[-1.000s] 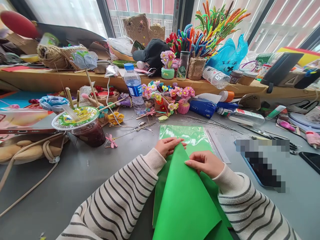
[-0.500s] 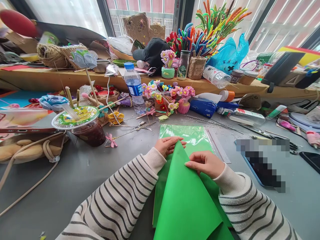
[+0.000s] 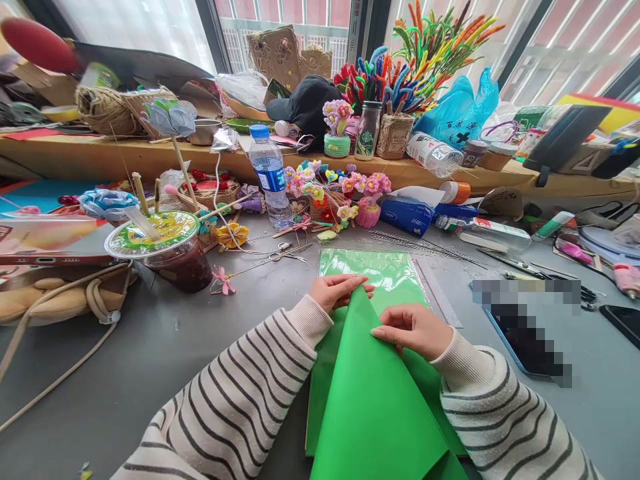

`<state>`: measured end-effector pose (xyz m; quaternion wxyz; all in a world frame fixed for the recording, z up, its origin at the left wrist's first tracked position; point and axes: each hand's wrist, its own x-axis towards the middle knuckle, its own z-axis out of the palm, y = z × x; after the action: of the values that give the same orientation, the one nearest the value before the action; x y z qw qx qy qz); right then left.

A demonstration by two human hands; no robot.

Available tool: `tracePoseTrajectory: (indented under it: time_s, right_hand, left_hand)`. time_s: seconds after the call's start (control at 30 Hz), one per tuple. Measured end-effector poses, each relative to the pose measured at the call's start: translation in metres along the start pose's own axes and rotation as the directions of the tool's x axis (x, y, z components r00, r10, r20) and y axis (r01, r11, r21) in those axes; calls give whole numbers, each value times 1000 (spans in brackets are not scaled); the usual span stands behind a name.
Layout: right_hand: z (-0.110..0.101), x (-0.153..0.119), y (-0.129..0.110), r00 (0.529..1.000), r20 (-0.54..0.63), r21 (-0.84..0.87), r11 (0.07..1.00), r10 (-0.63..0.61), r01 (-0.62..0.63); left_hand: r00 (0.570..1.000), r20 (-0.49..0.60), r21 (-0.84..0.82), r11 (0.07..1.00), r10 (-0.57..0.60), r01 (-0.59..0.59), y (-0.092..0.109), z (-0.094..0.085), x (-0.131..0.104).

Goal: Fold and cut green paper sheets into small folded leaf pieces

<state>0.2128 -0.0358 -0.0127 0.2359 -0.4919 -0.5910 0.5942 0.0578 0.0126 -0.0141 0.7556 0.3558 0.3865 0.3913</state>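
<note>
A sheet of green paper (image 3: 377, 393) is folded over into a pointed shape in front of me, its tip facing away. My left hand (image 3: 340, 293) pinches the paper at that tip. Along the right edge, just below the tip, my right hand (image 3: 413, 329) grips the same paper between thumb and fingers. More green paper lies flat underneath, and a clear plastic sleeve of green paper (image 3: 370, 261) sits beyond my hands. The lower end of the folded sheet runs out of view at the bottom.
Left stands a lidded drink cup (image 3: 177, 263); behind it, a water bottle (image 3: 270, 177). Pink crochet flowers (image 3: 367, 187) and a blue tissue pack (image 3: 407, 212) line the back. Scissors (image 3: 286, 250) lie near the sleeve, a ruler (image 3: 440, 293) beside it, a phone (image 3: 523, 340) at right.
The folded paper's tip has shifted slightly down and right, and my right hand has moved a little with it. Both hands keep their grip.
</note>
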Motion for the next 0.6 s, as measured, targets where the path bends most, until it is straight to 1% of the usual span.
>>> tracePoseTrajectory:
  time_s: [0.6]
  right_hand:
    - [0,1,1,1000,3,14,1000,3,-3]
  left_hand:
    - [1000,24,-12,1000,-16,16,-3,-7,5]
